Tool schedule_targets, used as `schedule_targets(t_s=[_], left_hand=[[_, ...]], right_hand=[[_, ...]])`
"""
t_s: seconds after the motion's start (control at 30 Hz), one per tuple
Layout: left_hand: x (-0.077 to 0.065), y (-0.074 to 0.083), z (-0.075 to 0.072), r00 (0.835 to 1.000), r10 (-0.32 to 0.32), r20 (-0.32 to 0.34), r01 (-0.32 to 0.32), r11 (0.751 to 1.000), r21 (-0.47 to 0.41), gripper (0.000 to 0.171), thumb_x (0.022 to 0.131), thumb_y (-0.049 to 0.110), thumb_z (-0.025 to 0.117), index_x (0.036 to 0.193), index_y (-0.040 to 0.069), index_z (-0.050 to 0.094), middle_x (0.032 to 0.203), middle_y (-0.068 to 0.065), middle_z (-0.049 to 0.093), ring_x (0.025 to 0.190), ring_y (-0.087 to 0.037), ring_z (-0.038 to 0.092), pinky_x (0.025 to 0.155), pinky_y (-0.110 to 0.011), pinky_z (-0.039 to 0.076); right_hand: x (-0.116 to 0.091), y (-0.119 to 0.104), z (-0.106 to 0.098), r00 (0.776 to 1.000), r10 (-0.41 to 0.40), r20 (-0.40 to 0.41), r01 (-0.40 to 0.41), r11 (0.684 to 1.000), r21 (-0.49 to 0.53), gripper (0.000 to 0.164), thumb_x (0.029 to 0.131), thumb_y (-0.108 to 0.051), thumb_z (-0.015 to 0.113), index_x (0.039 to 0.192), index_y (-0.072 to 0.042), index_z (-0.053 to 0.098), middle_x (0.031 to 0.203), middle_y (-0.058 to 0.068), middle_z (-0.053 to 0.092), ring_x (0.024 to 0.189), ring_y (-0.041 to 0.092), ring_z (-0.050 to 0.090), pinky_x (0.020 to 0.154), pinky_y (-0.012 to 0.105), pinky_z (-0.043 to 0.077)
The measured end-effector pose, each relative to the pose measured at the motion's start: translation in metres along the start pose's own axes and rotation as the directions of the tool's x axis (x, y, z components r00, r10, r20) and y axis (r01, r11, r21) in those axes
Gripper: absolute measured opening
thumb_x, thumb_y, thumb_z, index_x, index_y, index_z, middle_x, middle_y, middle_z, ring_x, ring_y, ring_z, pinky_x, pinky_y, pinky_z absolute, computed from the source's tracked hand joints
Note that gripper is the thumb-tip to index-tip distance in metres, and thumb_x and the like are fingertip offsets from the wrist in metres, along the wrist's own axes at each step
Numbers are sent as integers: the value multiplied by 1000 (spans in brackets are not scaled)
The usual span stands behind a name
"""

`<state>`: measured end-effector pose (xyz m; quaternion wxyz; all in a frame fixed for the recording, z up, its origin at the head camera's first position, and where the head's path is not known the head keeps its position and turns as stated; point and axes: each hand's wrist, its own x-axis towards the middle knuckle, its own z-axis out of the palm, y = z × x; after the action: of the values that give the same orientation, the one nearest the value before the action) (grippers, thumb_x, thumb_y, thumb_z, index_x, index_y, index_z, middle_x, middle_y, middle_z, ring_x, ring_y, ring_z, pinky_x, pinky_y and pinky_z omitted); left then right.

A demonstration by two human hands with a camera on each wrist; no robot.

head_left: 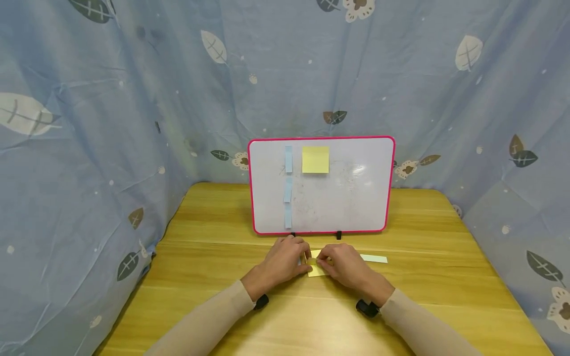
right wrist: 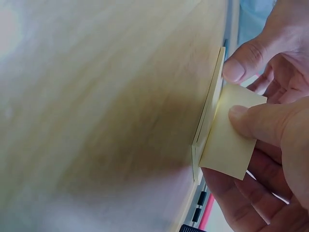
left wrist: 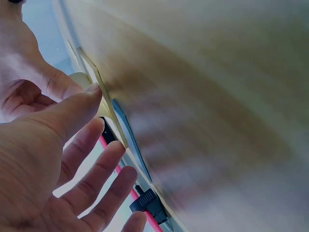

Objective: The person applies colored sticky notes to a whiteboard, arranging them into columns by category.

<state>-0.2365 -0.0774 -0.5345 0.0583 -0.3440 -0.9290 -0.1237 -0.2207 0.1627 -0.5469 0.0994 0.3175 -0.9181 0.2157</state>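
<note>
A yellow sticky note pad [head_left: 315, 272] lies on the table in front of the whiteboard, between both hands. My right hand [head_left: 349, 266] pinches a small yellow sticky note [right wrist: 231, 147] between thumb and fingers; in the right wrist view the note stands up from the pad, its lower edge along the pad's surface. At the pad's left end is my left hand [head_left: 285, 259], its thumb [left wrist: 87, 99] resting at the pad and the other fingers loosely spread. A thin blue pad [left wrist: 129, 133] sits beside the yellow one, mostly hidden by the left hand in the head view.
The pink-framed whiteboard [head_left: 356, 198] stands behind the hands on small black feet [head_left: 339, 235]. It bears a square yellow note [head_left: 315, 159] and a column of blue strips [head_left: 288, 159]. A pale green strip [head_left: 375, 258] lies right of the right hand. Patterned curtains [head_left: 285, 74] surround the table.
</note>
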Motion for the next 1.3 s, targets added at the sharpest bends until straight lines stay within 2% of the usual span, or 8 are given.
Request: schedule_targets(t_s=[0.13,0.3,0.57,0.87,0.93,1.03,1.13,1.3], left_hand=[[-1,0,1,1000,-22,1,22,1000,-22,30,95,43,100,108,22,82,116,6,81,103,-18,70,106,-52,63],[-1,0,3,998,-57,-3,56,996,-65,37,94,42,101,111,20,75,108,6,79,97,-16,66,108,-53,61],[2,1,0,994,-110,23,112,991,-80,51,91,41,104,115,18,65,95,6,73,92,-16,66,109,-54,61],[1,3,-1,997,-79,22,80,994,-79,40,93,41,102,103,22,68,102,7,77,94,-16,63,97,-49,57],[1,3,-2,997,-74,22,76,994,-74,36,93,41,102,102,23,72,104,6,79,95,-16,64,96,-50,58],[2,4,-2,997,-68,33,70,996,-59,26,95,41,100,104,26,81,114,5,83,103,-18,69,102,-55,60],[3,5,-3,997,-66,47,68,997,-45,17,97,41,99,104,29,88,123,5,85,111,-20,73,108,-60,61],[4,7,-3,995,-79,61,83,994,-68,10,98,38,98,94,32,91,122,7,86,113,-20,73,112,-60,58]], right_hand=[[0,0,1,999,21,-25,-21,1000,10,5,102,-10,90,100,-15,88,96,-5,86,87,11,79,81,31,66],[1,0,1,998,37,-55,-36,999,23,9,102,-9,89,98,-16,86,92,-7,85,79,5,71,75,25,60],[2,3,1,994,60,-86,-57,998,36,11,102,-6,88,98,-15,84,91,-5,83,76,2,66,71,24,57],[3,6,-1,987,118,-107,-113,992,58,9,106,-8,83,99,-14,80,91,-1,84,68,0,49,64,21,46],[3,7,-1,987,121,-107,-115,991,66,10,106,-8,83,99,-14,80,91,-1,84,68,1,50,65,21,45],[3,9,0,986,130,-104,-123,990,75,11,106,-8,83,99,-14,78,92,0,85,70,2,54,66,22,47],[3,10,0,985,135,-104,-126,988,86,12,107,-8,83,99,-15,78,93,0,86,73,3,64,68,22,52],[2,13,-1,985,145,-95,-134,984,114,11,108,-7,82,100,-14,78,95,3,87,81,15,83,72,25,63]])
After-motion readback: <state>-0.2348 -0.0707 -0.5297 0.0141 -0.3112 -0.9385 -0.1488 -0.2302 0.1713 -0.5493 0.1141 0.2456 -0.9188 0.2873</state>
